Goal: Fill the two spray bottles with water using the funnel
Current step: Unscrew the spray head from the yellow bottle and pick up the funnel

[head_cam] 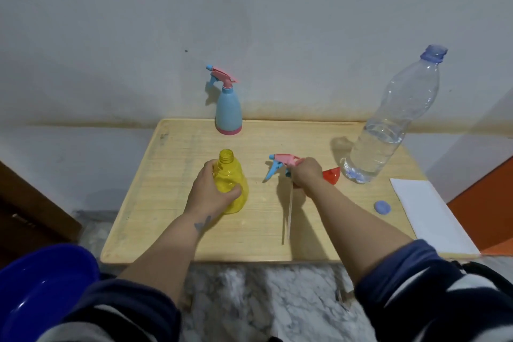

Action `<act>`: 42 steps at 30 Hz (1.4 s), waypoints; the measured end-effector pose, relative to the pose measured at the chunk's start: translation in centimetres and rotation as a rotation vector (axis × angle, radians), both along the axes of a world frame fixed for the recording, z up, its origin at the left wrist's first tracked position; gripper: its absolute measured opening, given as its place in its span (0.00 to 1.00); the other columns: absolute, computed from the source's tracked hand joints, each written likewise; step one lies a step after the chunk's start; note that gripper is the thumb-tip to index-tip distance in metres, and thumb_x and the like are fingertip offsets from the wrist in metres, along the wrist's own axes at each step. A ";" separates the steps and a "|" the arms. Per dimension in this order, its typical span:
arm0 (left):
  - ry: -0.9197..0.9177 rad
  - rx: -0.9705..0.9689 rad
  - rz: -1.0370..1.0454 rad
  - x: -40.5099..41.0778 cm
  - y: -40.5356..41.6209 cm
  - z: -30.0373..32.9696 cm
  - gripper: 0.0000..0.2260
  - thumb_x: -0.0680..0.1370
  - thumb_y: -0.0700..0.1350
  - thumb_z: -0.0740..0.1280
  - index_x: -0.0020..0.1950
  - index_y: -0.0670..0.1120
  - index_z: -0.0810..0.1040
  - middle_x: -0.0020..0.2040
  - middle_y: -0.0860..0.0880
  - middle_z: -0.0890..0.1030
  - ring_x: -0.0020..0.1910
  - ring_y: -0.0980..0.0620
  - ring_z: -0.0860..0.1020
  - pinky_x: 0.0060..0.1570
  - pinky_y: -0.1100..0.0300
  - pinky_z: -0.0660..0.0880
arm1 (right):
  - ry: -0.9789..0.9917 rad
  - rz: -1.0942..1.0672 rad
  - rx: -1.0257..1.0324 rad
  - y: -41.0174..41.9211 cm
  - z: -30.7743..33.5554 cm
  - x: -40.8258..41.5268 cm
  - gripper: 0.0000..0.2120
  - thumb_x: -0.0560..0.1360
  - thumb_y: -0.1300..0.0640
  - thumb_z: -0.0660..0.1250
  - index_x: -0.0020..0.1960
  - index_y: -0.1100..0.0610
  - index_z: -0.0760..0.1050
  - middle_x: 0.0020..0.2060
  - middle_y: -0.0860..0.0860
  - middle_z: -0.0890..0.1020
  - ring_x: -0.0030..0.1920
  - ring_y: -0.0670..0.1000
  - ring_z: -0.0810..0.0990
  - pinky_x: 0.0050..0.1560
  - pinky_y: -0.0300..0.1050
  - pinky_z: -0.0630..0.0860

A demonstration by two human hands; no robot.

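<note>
My left hand (211, 189) grips a yellow spray bottle (231, 175) that stands on the wooden table (177, 197) with its neck open and no head on it. My right hand (306, 173) holds the pink and blue spray head (280, 163), whose thin dip tube (289, 216) trails down toward the table's front. A red funnel (332, 174) lies just right of that hand, partly hidden by it. A blue spray bottle (228, 111) with its head on stands at the table's back edge. A large clear water bottle (388, 130), uncapped and about half full, stands at the right.
A blue bottle cap (382, 207) lies near the right front of the table, beside a white sheet (427, 214). A blue basin (41, 286) sits at the lower left, off the table. A grey wall rises close behind, and marble floor lies below.
</note>
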State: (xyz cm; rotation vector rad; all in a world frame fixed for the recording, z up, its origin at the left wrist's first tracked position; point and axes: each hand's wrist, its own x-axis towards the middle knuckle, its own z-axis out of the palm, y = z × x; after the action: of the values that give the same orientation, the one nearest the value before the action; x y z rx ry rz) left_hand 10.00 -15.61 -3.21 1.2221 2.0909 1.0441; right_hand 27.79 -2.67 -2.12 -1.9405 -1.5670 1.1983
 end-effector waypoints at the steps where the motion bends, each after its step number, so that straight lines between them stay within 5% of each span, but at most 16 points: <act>1: 0.001 0.000 0.001 0.0 0.0 -0.1 0.30 0.69 0.49 0.74 0.67 0.49 0.66 0.60 0.50 0.74 0.53 0.52 0.72 0.51 0.59 0.68 | -0.028 0.009 -0.027 -0.1 -0.8 -0.1 0.09 0.76 0.60 0.63 0.50 0.65 0.78 0.46 0.60 0.83 0.46 0.60 0.83 0.47 0.52 0.81; 5: 0.004 0.006 0.002 0.3 -0.3 -0.1 0.30 0.69 0.48 0.74 0.68 0.51 0.65 0.60 0.51 0.74 0.53 0.52 0.72 0.50 0.59 0.68 | -0.116 0.041 -0.054 -0.8 -2.2 0.0 0.07 0.78 0.58 0.62 0.49 0.62 0.74 0.36 0.54 0.76 0.39 0.55 0.76 0.33 0.43 0.69; 10: 0.003 0.016 0.003 0.6 -0.4 0.0 0.30 0.70 0.48 0.73 0.68 0.51 0.65 0.60 0.51 0.74 0.53 0.52 0.72 0.49 0.59 0.68 | -0.176 0.032 -0.017 -1.4 -2.7 0.4 0.12 0.77 0.57 0.64 0.55 0.64 0.78 0.41 0.55 0.76 0.41 0.55 0.74 0.27 0.41 0.62; 14: 0.014 0.029 0.001 0.8 -0.5 0.0 0.31 0.70 0.47 0.73 0.69 0.50 0.65 0.62 0.49 0.74 0.53 0.53 0.72 0.50 0.58 0.68 | -0.233 0.078 0.066 -2.6 -2.1 1.2 0.13 0.78 0.56 0.62 0.57 0.63 0.78 0.48 0.57 0.81 0.44 0.56 0.77 0.38 0.42 0.68; 19: 0.029 0.045 0.003 0.8 -0.5 -0.1 0.31 0.70 0.47 0.73 0.70 0.49 0.65 0.63 0.48 0.74 0.53 0.53 0.71 0.50 0.59 0.67 | -0.353 -0.014 0.507 -3.4 -0.7 3.1 0.14 0.77 0.54 0.65 0.62 0.56 0.73 0.58 0.53 0.76 0.59 0.55 0.75 0.51 0.49 0.73; 22: 0.021 0.052 0.010 0.8 -0.5 -0.3 0.31 0.70 0.47 0.73 0.70 0.49 0.65 0.64 0.47 0.74 0.56 0.50 0.73 0.50 0.59 0.67 | -0.433 -0.172 0.530 -3.0 -0.7 4.8 0.25 0.73 0.49 0.70 0.66 0.57 0.68 0.63 0.54 0.71 0.65 0.56 0.69 0.58 0.51 0.70; 27: 0.035 0.064 0.018 0.6 -0.5 -0.7 0.31 0.70 0.48 0.74 0.70 0.49 0.65 0.63 0.47 0.74 0.59 0.47 0.74 0.50 0.59 0.67 | -0.213 -0.221 0.246 -2.2 -2.3 6.4 0.47 0.63 0.40 0.77 0.72 0.57 0.60 0.68 0.55 0.69 0.69 0.60 0.68 0.64 0.58 0.71; 32: 0.043 0.067 0.025 0.6 -0.6 -0.8 0.31 0.71 0.48 0.74 0.70 0.49 0.65 0.63 0.47 0.74 0.59 0.46 0.74 0.50 0.58 0.68 | 0.030 -0.243 0.232 -2.4 -2.3 7.1 0.29 0.67 0.49 0.76 0.63 0.58 0.71 0.50 0.48 0.77 0.57 0.54 0.78 0.52 0.45 0.72; 42: 0.015 0.051 -0.012 0.2 -0.6 -0.5 0.32 0.70 0.50 0.74 0.71 0.49 0.64 0.63 0.47 0.74 0.59 0.47 0.74 0.50 0.58 0.69 | 0.344 -0.180 0.371 -4.4 2.2 4.4 0.32 0.70 0.55 0.75 0.70 0.57 0.67 0.61 0.51 0.76 0.57 0.49 0.76 0.53 0.39 0.73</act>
State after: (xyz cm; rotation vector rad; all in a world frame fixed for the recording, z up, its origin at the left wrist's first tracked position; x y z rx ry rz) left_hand 10.22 -16.18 -3.75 1.2694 2.0779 1.0927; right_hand 32.21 -7.08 0.07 -1.5101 -1.2961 1.0163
